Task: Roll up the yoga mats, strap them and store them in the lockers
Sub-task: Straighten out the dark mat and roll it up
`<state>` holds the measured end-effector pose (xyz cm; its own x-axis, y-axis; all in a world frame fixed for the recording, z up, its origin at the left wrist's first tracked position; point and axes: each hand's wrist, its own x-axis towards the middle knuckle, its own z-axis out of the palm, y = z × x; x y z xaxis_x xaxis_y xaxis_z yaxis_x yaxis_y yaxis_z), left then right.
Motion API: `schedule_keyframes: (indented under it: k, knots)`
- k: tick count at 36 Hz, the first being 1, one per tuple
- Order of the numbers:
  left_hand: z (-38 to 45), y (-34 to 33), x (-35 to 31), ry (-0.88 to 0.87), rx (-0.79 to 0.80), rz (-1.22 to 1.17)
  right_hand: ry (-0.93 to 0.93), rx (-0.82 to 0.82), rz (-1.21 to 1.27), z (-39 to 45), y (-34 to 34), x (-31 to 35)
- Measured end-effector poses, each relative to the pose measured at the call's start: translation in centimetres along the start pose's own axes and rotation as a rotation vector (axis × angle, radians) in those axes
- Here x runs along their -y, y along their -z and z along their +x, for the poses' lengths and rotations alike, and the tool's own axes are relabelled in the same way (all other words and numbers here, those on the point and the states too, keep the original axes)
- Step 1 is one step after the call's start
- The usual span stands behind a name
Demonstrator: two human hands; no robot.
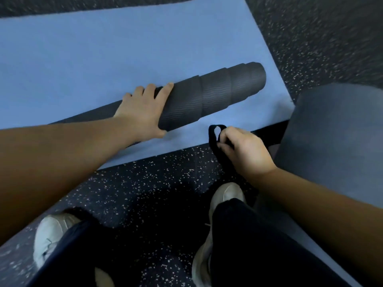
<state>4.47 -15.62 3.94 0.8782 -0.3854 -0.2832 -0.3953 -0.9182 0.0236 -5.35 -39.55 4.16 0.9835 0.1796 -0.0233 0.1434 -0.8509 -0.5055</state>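
A dark grey yoga mat [211,94], rolled into a somewhat uneven tube, lies across a flat light-blue mat [103,54] on the floor. My left hand [141,108] lies over the middle of the roll, fingers draped over its top and thumb against its near side. My right hand [246,150] pinches a black strap [213,137] just in front of the roll, near the blue mat's front edge; the strap forms a small loop above my fingers. Its other end runs out of sight behind my hand.
The floor is dark speckled rubber [145,183]. A blue-grey padded block [335,137] stands at the right, beside the blue mat's corner. My two legs in dark trousers and light shoes [226,195] stand near the bottom.
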Motion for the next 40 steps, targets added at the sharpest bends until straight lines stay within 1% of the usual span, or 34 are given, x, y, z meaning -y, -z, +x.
schedule_keyframes:
  k: [2, 4, 8, 10, 13, 17, 20, 22, 25, 27, 29, 34, 40]
  knots:
    - [-1.2, 2.2, -0.1, 0.0, -0.026, -0.026, 0.005, -0.062, -0.023, 0.0, 1.8, 0.8]
    - [-2.5, 4.5, -0.3, 0.005, -0.05, -0.051, 0.005, -0.158, -0.031, 0.2, 3.7, 2.1]
    - [-5.9, 9.2, -0.6, 0.027, -0.125, -0.097, 0.008, -0.328, -0.056, 0.1, 8.3, 6.1]
    - [-7.9, 11.4, -0.9, 0.035, -0.176, -0.129, 0.049, -0.413, -0.057, -0.6, 10.8, 8.1]
    - [-11.0, 14.4, -1.3, 0.05, -0.255, -0.191, 0.095, -0.48, -0.054, -2.0, 14.6, 11.1]
    - [-15.5, 17.4, -1.8, 0.067, -0.343, -0.242, 0.095, -0.57, -0.075, -4.2, 18.7, 14.5]
    - [-18.9, 19.0, -2.3, 0.073, -0.387, -0.285, 0.093, -0.583, -0.107, -6.2, 21.3, 16.9]
    - [-21.1, 20.1, -2.5, 0.067, -0.411, -0.328, 0.05, -0.577, -0.117, -7.5, 22.9, 18.5]
    - [-24.4, 21.8, -3.1, 0.059, -0.439, -0.396, -0.082, -0.492, -0.129, -9.5, 25.6, 21.0]
    - [-26.4, 22.7, -3.6, 0.067, -0.457, -0.43, -0.13, -0.416, -0.113, -10.8, 27.6, 22.7]
    - [-28.2, 23.3, -4.0, 0.071, -0.47, -0.461, -0.13, -0.375, -0.104, -12.0, 29.2, 24.2]
    - [-31.8, 24.6, -5.0, 0.08, -0.501, -0.528, -0.041, -0.384, -0.057, -14.9, 32.8, 28.0]
    - [-35.0, 25.4, -5.9, 0.077, -0.518, -0.561, -0.05, -0.461, 0.054, -17.6, 35.7, 31.7]
